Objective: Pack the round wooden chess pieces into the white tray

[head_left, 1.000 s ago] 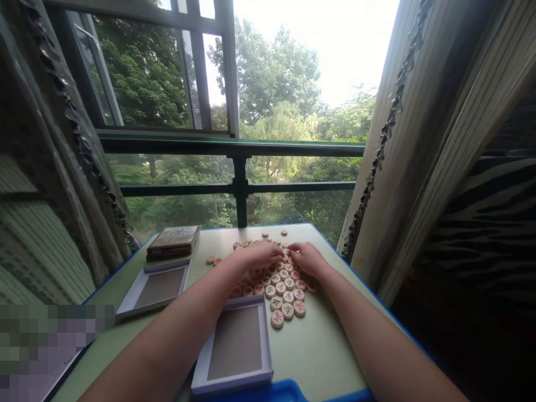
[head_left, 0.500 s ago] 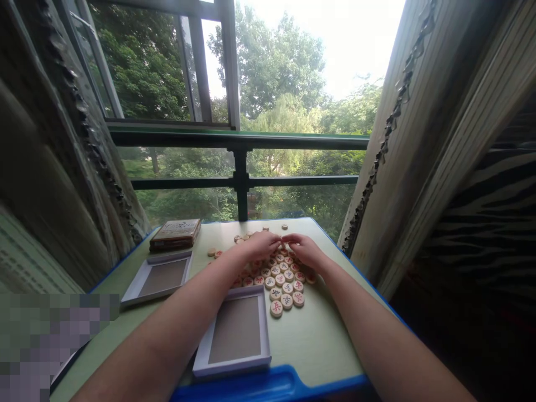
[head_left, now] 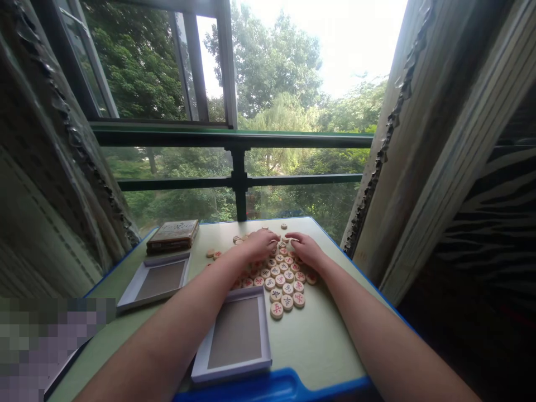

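Observation:
Several round wooden chess discs [head_left: 281,283] with red and black characters lie packed together on a pale green table [head_left: 318,346]. My left hand [head_left: 258,245] rests palm down on the far part of the cluster, fingers stretched toward the right. My right hand [head_left: 305,250] lies flat beside it, fingers pointing left, its tips almost meeting those of the left hand over the discs. Neither hand grips anything that I can see. A few loose discs [head_left: 213,254] sit to the left, and others lie beyond the hands by the table's far edge.
A shallow white tray [head_left: 237,340] with a brown floor lies near me, left of the discs. A second such tray [head_left: 154,279] lies further left, with a flat brown box [head_left: 173,234] behind it. Beyond the table stands a window railing [head_left: 239,184]; curtains hang on both sides.
Both hands stayed on the far part of the disc cluster, with the fingertips shifting only slightly. The camera tilted a little, so the table sits lower in view.

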The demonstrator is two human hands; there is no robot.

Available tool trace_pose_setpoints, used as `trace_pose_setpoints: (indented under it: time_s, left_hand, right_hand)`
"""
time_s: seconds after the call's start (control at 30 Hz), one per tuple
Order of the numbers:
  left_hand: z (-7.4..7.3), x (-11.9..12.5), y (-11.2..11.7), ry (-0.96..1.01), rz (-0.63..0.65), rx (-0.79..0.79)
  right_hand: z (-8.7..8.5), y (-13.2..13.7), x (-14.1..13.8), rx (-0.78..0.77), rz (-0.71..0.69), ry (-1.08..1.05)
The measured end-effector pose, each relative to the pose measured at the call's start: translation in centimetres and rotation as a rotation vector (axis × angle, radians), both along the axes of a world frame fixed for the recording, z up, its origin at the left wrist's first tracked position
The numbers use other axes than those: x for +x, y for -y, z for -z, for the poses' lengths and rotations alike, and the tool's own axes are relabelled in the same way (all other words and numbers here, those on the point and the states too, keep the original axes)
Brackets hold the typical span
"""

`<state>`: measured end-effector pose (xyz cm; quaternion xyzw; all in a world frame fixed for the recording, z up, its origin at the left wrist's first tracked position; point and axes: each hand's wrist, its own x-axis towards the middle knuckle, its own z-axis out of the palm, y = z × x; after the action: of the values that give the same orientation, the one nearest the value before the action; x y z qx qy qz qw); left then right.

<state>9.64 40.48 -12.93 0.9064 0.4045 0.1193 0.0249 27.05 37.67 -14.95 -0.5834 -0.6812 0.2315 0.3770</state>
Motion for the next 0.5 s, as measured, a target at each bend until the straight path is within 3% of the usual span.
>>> trace_pose_setpoints:
  time_s: [0.2,0.5]
  left_hand:
    - [0.54,-0.23,-0.3,-0.03,0.01,-0.015]
    - [0.41,-0.07,-0.08,-0.039,0.028,-0.006]
  right_hand:
    - [0.77,-0.11,0.11,-0.01,-0.12,0.223]
    - [0.44,-0.28,0.77,0.099,-0.051,0.37]
